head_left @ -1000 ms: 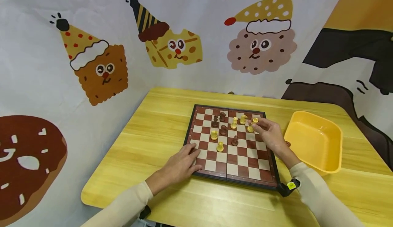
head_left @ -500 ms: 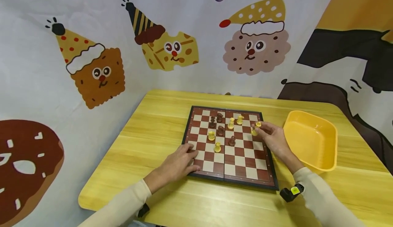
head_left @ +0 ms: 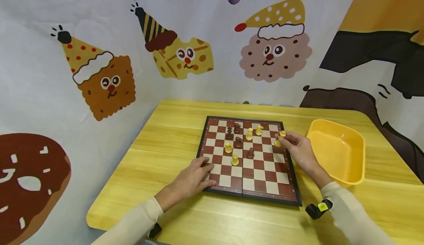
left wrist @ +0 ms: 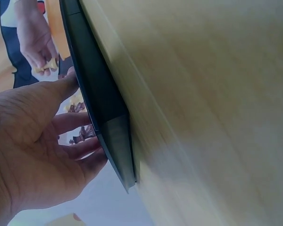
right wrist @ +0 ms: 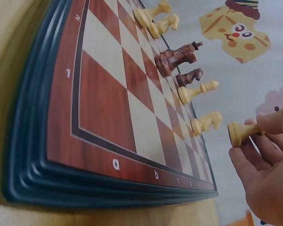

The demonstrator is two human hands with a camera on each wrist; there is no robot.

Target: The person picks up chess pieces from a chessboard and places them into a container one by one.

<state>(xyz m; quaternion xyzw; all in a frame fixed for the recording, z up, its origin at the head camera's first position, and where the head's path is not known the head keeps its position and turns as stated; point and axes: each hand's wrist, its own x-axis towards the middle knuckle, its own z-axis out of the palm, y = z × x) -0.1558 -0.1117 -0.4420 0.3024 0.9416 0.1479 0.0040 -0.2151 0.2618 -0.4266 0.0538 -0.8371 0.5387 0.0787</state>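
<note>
My right hand (head_left: pixel 299 151) pinches a pale yellow chess piece (right wrist: pixel 238 133) between thumb and fingers, its round base showing and its top covered by them in the right wrist view. It is held over the far right part of the chessboard (head_left: pixel 261 184). My left hand (head_left: pixel 190 178) rests on the board's near left edge, fingers spread over the rim; the left wrist view shows them against the dark side (left wrist: pixel 96 80). Nearest the held piece on the board is a yellow knight (head_left: pixel 259 130), with a taller yellow piece (head_left: pixel 249 134) beside it.
Several brown pieces stand on the board, among them a brown knight (head_left: pixel 238 142) and a brown piece (head_left: pixel 250 153) near the centre seam. Two more yellow pieces, including one in front (head_left: pixel 235 160), stand left of the seam. A yellow tub (head_left: pixel 363 156) sits right of the board.
My right hand has drawn the yellow piece rightward, toward the board's right edge. My left hand stays on the board's edge. A brown thing seen beside the right wrist earlier no longer shows.
</note>
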